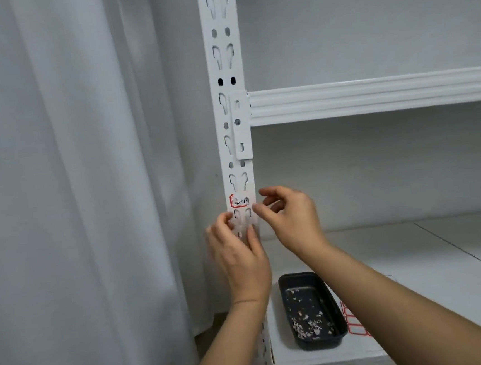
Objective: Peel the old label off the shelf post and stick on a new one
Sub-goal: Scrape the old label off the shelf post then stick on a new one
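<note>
A white slotted shelf post (225,67) runs up the middle of the view. A small white label with a red border and dark handwriting (239,201) is stuck on its front face. My left hand (240,258) rests against the post just below the label, fingers apart and curled around the post, holding nothing I can see. My right hand (287,216) hovers just right of the label, thumb and fingers bent and slightly apart, with nothing visible between them. A sheet of red-bordered blank labels (354,322) lies on the lower shelf, partly hidden by my right forearm.
A black tray (310,278) with several small paper scraps inside sits on the lower shelf board (413,243). A white shelf beam (371,96) crosses above. A pale curtain (72,168) hangs to the left of the post.
</note>
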